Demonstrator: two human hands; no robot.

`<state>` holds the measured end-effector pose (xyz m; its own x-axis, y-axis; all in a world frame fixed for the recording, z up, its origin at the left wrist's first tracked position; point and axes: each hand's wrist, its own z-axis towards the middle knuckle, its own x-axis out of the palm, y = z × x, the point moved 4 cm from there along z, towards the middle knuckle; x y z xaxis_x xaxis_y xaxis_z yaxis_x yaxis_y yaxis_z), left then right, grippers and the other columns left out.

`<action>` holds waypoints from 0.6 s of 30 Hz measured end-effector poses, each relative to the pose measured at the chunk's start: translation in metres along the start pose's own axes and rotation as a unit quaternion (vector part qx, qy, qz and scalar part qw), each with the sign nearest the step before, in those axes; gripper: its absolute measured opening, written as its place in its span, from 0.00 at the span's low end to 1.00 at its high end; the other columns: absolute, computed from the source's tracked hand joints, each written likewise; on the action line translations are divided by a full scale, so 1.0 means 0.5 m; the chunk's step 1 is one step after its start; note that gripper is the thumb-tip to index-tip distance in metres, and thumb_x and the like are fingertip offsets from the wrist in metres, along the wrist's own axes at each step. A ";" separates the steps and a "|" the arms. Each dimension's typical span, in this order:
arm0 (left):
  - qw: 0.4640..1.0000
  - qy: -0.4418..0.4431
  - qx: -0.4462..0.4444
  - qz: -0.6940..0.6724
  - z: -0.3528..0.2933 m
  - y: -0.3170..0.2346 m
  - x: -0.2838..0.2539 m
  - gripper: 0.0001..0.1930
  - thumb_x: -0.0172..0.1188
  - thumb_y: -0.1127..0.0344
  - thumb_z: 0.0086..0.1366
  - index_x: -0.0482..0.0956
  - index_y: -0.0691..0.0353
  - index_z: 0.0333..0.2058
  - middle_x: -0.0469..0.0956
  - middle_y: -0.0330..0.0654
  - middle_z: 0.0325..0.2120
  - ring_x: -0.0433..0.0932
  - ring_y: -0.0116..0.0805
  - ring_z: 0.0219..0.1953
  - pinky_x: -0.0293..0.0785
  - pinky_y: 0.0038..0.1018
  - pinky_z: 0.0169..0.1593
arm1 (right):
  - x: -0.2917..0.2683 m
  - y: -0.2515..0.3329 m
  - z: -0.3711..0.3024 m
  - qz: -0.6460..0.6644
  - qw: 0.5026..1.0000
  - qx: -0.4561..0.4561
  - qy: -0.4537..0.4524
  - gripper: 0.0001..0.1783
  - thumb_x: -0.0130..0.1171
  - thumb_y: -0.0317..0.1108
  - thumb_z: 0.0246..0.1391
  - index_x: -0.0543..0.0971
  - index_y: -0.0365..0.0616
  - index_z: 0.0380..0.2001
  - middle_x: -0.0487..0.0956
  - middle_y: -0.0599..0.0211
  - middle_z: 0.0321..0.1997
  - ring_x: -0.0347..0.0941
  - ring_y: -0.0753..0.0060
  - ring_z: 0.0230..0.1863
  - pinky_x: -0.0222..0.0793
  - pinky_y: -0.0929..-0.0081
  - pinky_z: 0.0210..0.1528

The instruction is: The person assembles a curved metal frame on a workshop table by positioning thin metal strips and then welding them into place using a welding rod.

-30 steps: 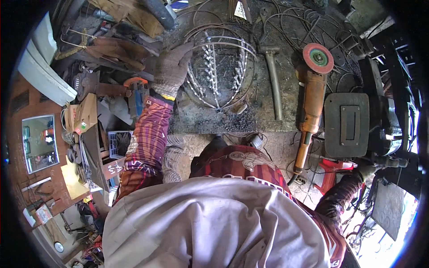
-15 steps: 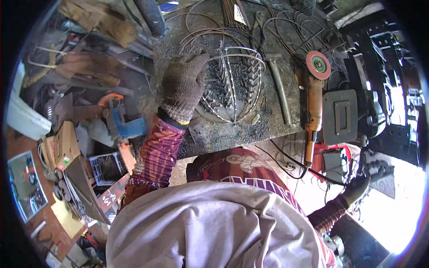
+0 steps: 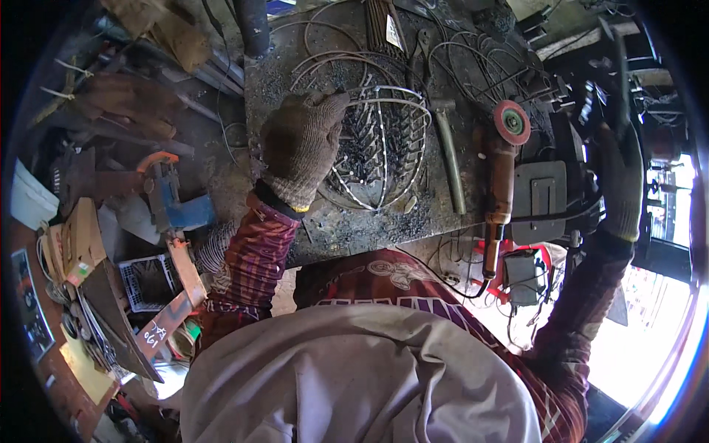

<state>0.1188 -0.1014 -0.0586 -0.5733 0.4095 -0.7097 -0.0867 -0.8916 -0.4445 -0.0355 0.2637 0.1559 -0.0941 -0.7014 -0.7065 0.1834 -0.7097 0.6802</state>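
Your left grip pinches the wire frame on the desk by its left side; whether your right grip holds anything, I cannot tell. To your left, a white lattice crate shows a dim, unreadable interior.

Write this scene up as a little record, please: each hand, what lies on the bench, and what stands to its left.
Left hand: gloved, closed on the rim of the wire frame
Right hand: gloved, out at the right; blurred, so whether it grips the dark bar is unclear
On the bench: frame, hammer, grinder
Hammer: right of the frame, head away from the person
Grinder: right of the hammer, disc at its far end
Left of bench: white crate
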 end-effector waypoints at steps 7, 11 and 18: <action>1.000 -0.029 -0.001 -0.007 0.001 -0.003 -0.009 0.13 0.64 0.68 0.62 0.85 0.55 0.46 0.85 0.46 0.36 0.83 0.51 0.39 0.80 0.43 0.45 | 0.167 0.028 0.016 -0.186 0.951 -0.200 0.144 0.30 0.62 0.34 0.64 0.71 0.43 0.68 0.85 0.57 0.47 0.81 0.74 0.41 0.77 0.70 0.43; 1.000 0.013 0.006 -0.002 0.014 -0.013 -0.011 0.12 0.62 0.70 0.64 0.85 0.58 0.46 0.84 0.48 0.33 0.83 0.52 0.38 0.79 0.44 0.44 | 0.210 0.013 -0.012 -0.255 0.930 -0.211 0.161 0.35 0.62 0.36 0.61 0.67 0.43 0.70 0.83 0.44 0.52 0.83 0.51 0.49 0.79 0.59 0.47; 1.000 0.009 0.020 0.009 0.010 -0.004 -0.003 0.10 0.62 0.70 0.63 0.84 0.59 0.44 0.83 0.48 0.31 0.83 0.51 0.35 0.79 0.43 0.41 | 0.266 0.006 -0.042 -0.328 0.905 -0.192 0.193 0.37 0.62 0.37 0.60 0.65 0.50 0.72 0.84 0.47 0.49 0.83 0.43 0.49 0.79 0.51 0.45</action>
<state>0.1156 -0.1011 -0.0540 -0.5599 0.3959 -0.7279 -0.1088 -0.9060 -0.4091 -0.0269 0.1695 0.0598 0.0300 -0.0094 -0.9995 0.5448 -0.8382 0.0242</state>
